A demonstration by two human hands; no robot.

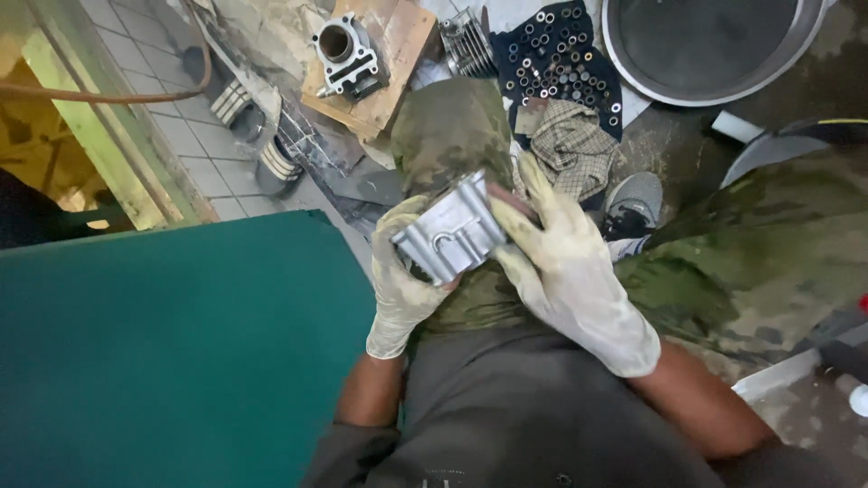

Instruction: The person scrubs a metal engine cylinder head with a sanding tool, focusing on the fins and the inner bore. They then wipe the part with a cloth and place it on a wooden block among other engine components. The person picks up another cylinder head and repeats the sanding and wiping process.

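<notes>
A green board (172,352) fills the lower left and hides whatever lies beneath it. Beyond it, another engine cylinder (344,54) sits on a wooden block (389,63). Just right of the board, the gloved left hand (402,285) cups a grey metal cylinder block (452,235) from below, over the lap; its underside is hidden. The gloved right hand (565,267) clasps the block's far side, palm covering that face. Above, small rings on a dark cloth (561,59) are hard to make out. A metal basin (714,45) is cut off at the top.
</notes>
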